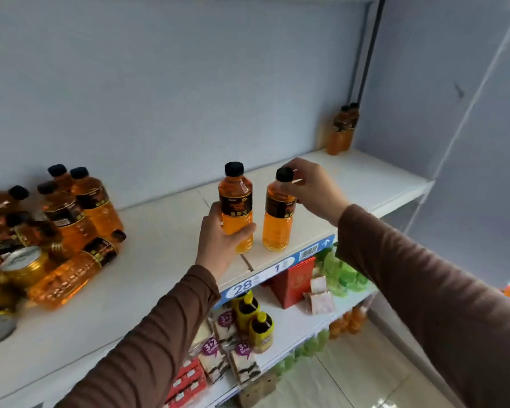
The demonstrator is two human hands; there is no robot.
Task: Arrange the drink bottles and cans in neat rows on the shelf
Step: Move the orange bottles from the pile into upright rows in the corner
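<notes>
Right now both hands carry a bottle near the shelf [165, 254] front edge: left hand [220, 241] wraps the lower body of the left bottle [236, 207], right hand [308, 188] pinches the right bottle [278, 213] by its cap & neck. Best approach, I'd say: slide both upright twd the two bottles [342, 129] at the back right corner, labels fwd, bases touching in line. The jumbled pile [56, 231] w/ cans waits at left.
</notes>
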